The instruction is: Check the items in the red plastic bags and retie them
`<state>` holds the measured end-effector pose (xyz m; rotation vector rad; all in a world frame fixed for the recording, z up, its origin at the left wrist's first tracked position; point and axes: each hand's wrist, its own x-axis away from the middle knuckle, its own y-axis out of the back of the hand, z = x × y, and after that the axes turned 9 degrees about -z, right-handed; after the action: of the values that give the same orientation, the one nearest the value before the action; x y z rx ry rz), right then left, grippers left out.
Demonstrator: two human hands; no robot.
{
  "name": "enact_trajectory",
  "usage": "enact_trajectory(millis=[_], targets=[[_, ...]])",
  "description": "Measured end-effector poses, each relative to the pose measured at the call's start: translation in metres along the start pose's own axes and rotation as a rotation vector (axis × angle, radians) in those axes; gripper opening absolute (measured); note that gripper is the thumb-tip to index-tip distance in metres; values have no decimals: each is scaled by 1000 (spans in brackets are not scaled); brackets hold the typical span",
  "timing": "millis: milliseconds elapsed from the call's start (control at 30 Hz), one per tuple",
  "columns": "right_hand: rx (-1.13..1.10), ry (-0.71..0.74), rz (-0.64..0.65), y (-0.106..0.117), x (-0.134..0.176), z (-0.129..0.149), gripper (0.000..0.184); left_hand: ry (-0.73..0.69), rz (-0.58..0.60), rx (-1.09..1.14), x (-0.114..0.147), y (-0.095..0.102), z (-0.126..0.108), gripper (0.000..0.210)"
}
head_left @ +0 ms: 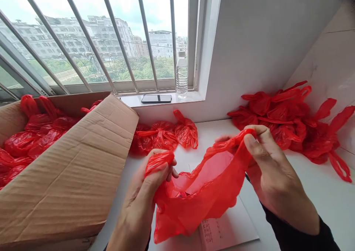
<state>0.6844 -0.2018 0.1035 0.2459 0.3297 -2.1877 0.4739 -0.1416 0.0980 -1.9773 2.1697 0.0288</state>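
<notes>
A red plastic bag hangs between my two hands, its mouth spread apart. My left hand is closed around one gathered handle, with thumb and fingers wrapped over it. At the other side, my right hand pinches the second handle between thumb and fingers. Something small and dark shows inside the bag, but I cannot make out what it is. Beneath the bag lies an open notebook with handwritten columns, partly covered by the red plastic.
On the left stands a cardboard box holding several tied red bags. More tied bags sit below the windowsill, and a pile of red bags lies at right. A phone and a clear bottle rest on the sill.
</notes>
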Motion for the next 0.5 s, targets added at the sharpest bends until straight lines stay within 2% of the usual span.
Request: enact_trajectory(millis=[67,200,233,300,367,433,500], targets=[[20,-19,64,-3,5,2,26,-76,14,-117,4,-3,0,25],[113,-106,380,-11,19,10,38,-107,268,-249,14,-16,-4,29],[138,-103,457,-13,22,12,36,-114,321,-259,16,-18,-4,27],[172,-47,530,-14,24,15,19,-117,377,-298,17,-20,-4,20],[200,21,486,-13,23,16,11,-103,415,-354,17,-20,-5,14],[221,73,380,-12,22,16,12,-95,458,-367,18,-18,-9,11],[221,100,284,-10,21,15,12,-94,489,-349,19,-17,-13,16]])
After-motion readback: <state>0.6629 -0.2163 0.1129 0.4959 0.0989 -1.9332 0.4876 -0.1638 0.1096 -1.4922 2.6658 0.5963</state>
